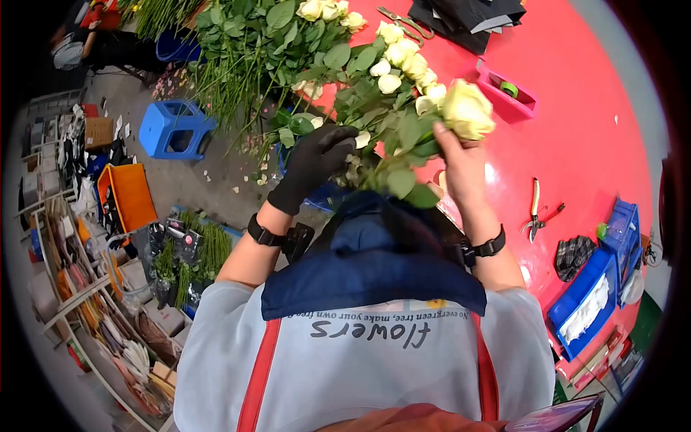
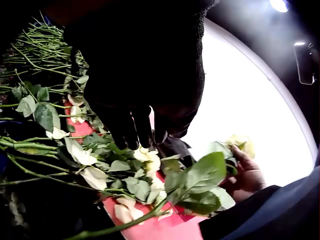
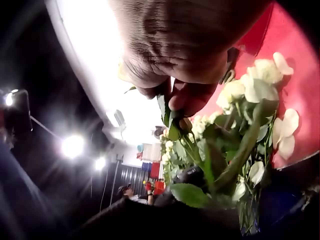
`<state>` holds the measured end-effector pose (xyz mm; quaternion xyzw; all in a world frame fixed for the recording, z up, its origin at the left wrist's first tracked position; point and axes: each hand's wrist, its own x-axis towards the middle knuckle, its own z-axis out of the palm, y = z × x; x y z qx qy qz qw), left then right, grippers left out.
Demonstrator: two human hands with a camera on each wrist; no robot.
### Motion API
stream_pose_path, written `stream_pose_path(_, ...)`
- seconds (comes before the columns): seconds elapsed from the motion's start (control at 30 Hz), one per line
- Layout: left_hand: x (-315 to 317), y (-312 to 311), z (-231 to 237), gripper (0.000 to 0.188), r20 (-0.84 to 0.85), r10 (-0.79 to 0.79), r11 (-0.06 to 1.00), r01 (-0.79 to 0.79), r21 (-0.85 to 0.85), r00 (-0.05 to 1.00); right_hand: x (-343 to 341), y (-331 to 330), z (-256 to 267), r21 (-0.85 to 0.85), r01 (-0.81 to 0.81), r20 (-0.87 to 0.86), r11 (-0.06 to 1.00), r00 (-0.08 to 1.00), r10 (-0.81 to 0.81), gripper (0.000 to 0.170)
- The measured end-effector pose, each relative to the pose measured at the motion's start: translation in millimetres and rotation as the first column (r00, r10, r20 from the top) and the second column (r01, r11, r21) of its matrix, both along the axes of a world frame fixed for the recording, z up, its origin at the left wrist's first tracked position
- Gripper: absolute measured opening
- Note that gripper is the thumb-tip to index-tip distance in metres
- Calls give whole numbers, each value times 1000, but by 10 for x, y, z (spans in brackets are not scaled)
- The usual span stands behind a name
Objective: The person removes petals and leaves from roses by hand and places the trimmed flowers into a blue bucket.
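My bare right hand pinches a large pale yellow rose just under its bloom. In the right wrist view the thumb and fingers of that hand close on the green stem. The rose's leaves hang toward my body. My left hand, in a black glove, is to the left of that stem, beside loose petals and leaves; the left wrist view shows its dark fingers pointing down over the foliage. Whether it touches a stem is unclear. More cream roses lie beyond both hands.
On the red table are a pink tape dispenser, pruning shears, scissors, black wrapping and blue trays. A blue stool and orange crate stand on the floor at left, where petals are scattered.
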<state>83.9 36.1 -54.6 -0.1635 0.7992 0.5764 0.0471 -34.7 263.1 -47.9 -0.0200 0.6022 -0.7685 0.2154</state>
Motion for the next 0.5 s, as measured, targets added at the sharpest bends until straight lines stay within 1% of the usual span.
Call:
stream_pose_path(0.03,58,-2,97,35,-4,-11,1000,11,-4,1000,112,-118,21,12,-31,-10,999,999,31,21)
stream_pose_path(0.07,98,37,199,35,-109,-46,994,34,-105,993,225,-245,63,-18,-67,-24,998,998,66,22)
stream_pose_path(0.1,136,95,304,35,-135,29,997,-18,81,990,317,-342,97,-49,-105,-40,993,994,103,23)
stream_pose_path(0.13,170,163,403,36,-150,106,962,-63,264,983,377,-385,94,-56,-217,26,975,976,218,26)
stream_pose_path(0.17,209,213,461,36,-154,182,893,-98,439,971,422,-428,150,-3,-324,4,946,946,324,24)
stream_pose_path(0.2,257,234,457,38,-194,233,865,-112,490,953,489,-453,170,49,-383,-49,922,921,386,22)
stream_pose_path(0.23,308,173,494,36,-175,215,891,-119,438,961,532,-469,164,104,-437,-100,894,889,446,20)
stream_pose_path(0.27,356,110,532,35,-152,199,913,-127,387,968,539,-484,103,145,-488,-66,861,863,500,17)
stream_pose_path(0.33,461,4,593,32,-97,171,949,-138,284,980,619,-534,164,216,-498,-262,840,799,541,17)
stream_pose_path(0.37,529,-21,611,29,-87,218,931,-181,318,972,678,-548,214,251,-495,-353,832,753,555,16)
stream_pose_path(0.4,607,-32,626,25,-74,263,909,-222,353,962,749,-588,439,292,-453,-397,842,744,538,17)
stream_pose_path(0.43,679,-45,637,22,-59,306,884,-261,387,950,786,-608,461,287,-433,-416,854,747,519,16)
stream_pose_path(0.5,806,-101,643,18,-61,338,871,-288,399,939,824,-637,481,275,-393,-454,877,752,479,15)
